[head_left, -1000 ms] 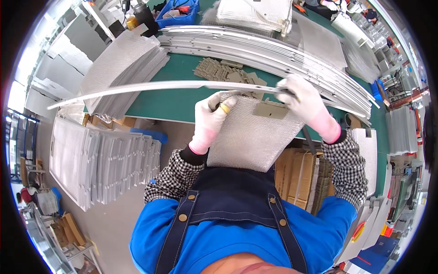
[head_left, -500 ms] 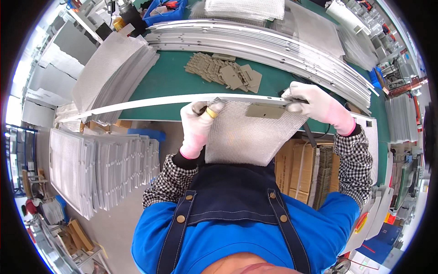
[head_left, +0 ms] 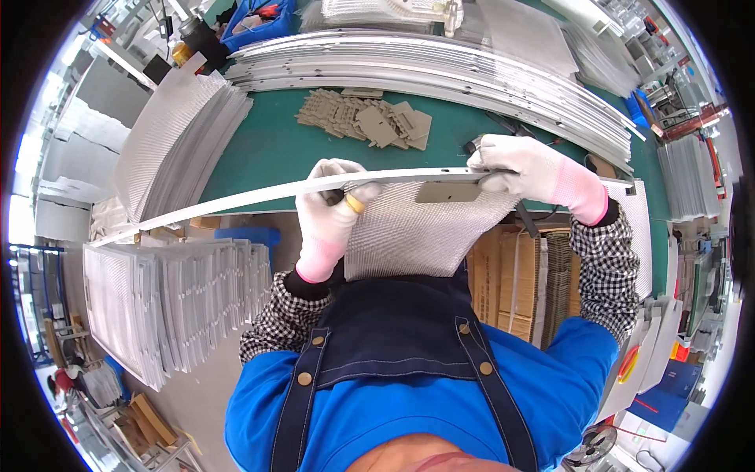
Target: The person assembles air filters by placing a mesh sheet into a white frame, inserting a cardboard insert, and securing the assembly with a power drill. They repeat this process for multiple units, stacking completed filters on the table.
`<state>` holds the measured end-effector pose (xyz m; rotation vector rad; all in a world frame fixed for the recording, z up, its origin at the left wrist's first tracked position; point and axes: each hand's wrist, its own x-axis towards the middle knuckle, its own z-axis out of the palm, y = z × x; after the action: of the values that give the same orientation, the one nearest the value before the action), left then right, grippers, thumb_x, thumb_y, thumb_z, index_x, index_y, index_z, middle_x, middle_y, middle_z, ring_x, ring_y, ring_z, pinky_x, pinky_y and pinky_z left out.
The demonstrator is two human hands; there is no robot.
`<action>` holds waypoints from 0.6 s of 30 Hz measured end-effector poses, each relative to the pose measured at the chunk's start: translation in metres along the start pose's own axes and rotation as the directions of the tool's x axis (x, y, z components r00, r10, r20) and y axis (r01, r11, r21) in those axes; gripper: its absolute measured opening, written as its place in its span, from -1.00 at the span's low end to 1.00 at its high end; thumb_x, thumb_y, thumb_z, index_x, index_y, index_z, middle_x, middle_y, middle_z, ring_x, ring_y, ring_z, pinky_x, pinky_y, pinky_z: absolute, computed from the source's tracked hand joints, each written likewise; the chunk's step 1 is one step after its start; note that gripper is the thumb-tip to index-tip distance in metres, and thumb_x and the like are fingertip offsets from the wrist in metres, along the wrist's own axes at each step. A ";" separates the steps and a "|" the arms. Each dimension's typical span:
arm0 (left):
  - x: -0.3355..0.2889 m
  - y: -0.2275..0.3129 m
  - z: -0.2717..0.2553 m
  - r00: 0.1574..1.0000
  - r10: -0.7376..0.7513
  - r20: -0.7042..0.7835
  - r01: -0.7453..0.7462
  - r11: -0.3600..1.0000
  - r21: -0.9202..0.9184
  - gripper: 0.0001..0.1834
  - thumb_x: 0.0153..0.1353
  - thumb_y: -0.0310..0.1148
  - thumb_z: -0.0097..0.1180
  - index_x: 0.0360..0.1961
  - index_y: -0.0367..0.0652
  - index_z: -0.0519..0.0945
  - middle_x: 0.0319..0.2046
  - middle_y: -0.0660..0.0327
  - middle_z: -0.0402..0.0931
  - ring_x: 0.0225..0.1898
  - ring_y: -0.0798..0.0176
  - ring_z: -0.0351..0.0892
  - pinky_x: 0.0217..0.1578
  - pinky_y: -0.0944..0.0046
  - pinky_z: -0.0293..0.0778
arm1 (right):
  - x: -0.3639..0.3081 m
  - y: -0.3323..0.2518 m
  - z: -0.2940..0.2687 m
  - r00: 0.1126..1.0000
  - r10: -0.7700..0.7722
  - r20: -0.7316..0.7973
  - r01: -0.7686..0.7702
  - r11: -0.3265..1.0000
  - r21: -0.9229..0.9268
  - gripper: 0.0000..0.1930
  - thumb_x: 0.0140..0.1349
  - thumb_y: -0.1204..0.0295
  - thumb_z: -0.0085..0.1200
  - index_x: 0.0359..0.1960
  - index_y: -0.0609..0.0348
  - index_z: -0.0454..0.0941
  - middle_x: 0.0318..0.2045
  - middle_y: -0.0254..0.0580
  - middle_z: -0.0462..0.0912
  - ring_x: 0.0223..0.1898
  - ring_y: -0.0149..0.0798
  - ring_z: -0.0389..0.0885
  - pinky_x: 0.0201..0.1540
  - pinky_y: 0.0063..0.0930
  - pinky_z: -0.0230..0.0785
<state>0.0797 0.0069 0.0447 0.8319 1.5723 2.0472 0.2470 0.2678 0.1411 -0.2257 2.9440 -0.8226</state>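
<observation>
A long white metal strip (head_left: 236,206) runs crosswise in front of me along the top edge of a silver mesh panel (head_left: 425,240). The panel hangs down against my apron. A flat beige plate (head_left: 447,193) sits at its upper edge, just under the strip. My left hand (head_left: 326,220), gloved with a yellow band on one digit, is closed at the panel's top left corner, fingers reaching over the strip and thumb by the mesh. My gloved right hand (head_left: 523,171) pinches the strip near the panel's top right corner; its fingertips are partly hidden.
On the green table (head_left: 271,141) lie a pile of beige plates (head_left: 370,122), a stack of long metal strips (head_left: 425,71) and stacked mesh sheets (head_left: 169,149). Framed mesh panels (head_left: 173,307) stand at my left. Cardboard (head_left: 511,275) is below the table's right side.
My left fingers have come up over the strip, where before they gripped below it. The strip's left end has dropped slightly nearer. My right hand keeps its grip.
</observation>
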 end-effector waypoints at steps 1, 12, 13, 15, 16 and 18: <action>0.001 -0.001 0.001 1.000 0.021 0.022 -0.020 0.999 -0.040 -0.62 0.08 -0.36 0.52 -0.28 -0.17 0.48 -0.25 0.27 0.55 -0.30 0.50 0.44 -0.24 0.46 0.39 | -0.001 -0.002 0.001 1.000 0.014 0.013 -0.013 1.000 -0.022 -0.67 0.09 0.52 0.31 -0.08 0.25 0.56 -0.24 -0.05 0.53 -0.16 0.02 0.59 -0.11 -0.21 0.46; 0.008 -0.001 -0.017 0.988 -0.082 0.130 0.109 0.972 -0.211 -0.56 0.14 -0.54 0.38 0.05 -0.16 0.53 -0.08 0.32 0.49 -0.04 0.40 0.47 0.06 0.36 0.39 | -0.032 0.027 0.003 0.932 0.350 -0.096 -0.323 0.921 0.218 -0.74 0.20 0.39 0.27 -0.12 0.24 0.58 -0.38 -0.09 0.65 -0.34 -0.28 0.62 -0.20 -0.36 0.48; 0.009 -0.007 -0.022 0.990 -0.088 0.112 0.114 0.962 -0.248 -0.55 0.14 -0.53 0.38 0.05 -0.16 0.52 -0.06 0.32 0.48 -0.01 0.38 0.46 0.09 0.34 0.37 | -0.039 0.029 -0.003 0.899 0.435 -0.051 -0.415 0.883 0.220 -0.78 0.22 0.38 0.25 -0.18 0.24 0.61 -0.43 -0.12 0.64 -0.35 -0.33 0.59 -0.21 -0.41 0.46; 0.009 -0.011 -0.022 0.989 -0.092 0.118 0.121 0.955 -0.272 -0.56 0.14 -0.50 0.37 0.05 -0.12 0.51 -0.07 0.31 0.45 -0.02 0.37 0.44 0.11 0.33 0.33 | -0.053 0.037 0.000 0.922 0.377 -0.085 -0.357 0.915 0.185 -0.77 0.24 0.34 0.23 -0.17 0.23 0.62 -0.45 -0.11 0.63 -0.38 -0.32 0.59 -0.24 -0.39 0.45; 0.008 -0.011 -0.020 0.988 -0.095 0.120 0.126 0.952 -0.279 -0.56 0.15 -0.48 0.37 0.05 -0.09 0.50 -0.09 0.32 0.44 -0.05 0.38 0.45 0.09 0.34 0.33 | -0.057 0.036 0.001 0.923 0.376 -0.085 -0.356 0.915 0.188 -0.78 0.25 0.33 0.22 -0.18 0.22 0.61 -0.46 -0.10 0.61 -0.39 -0.29 0.59 -0.25 -0.38 0.45; 0.009 -0.012 -0.017 0.991 -0.059 0.118 0.092 0.953 -0.289 -0.57 0.16 -0.46 0.36 0.04 -0.06 0.49 -0.11 0.33 0.43 -0.08 0.40 0.45 0.07 0.35 0.34 | -0.054 0.032 0.003 0.930 0.359 -0.083 -0.338 0.921 0.192 -0.79 0.27 0.32 0.20 -0.20 0.20 0.60 -0.48 -0.10 0.59 -0.41 -0.25 0.59 -0.26 -0.36 0.44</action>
<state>0.0610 0.0043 0.0318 0.7445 1.1849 2.0758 0.2970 0.3018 0.1241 0.3626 2.8600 -1.0570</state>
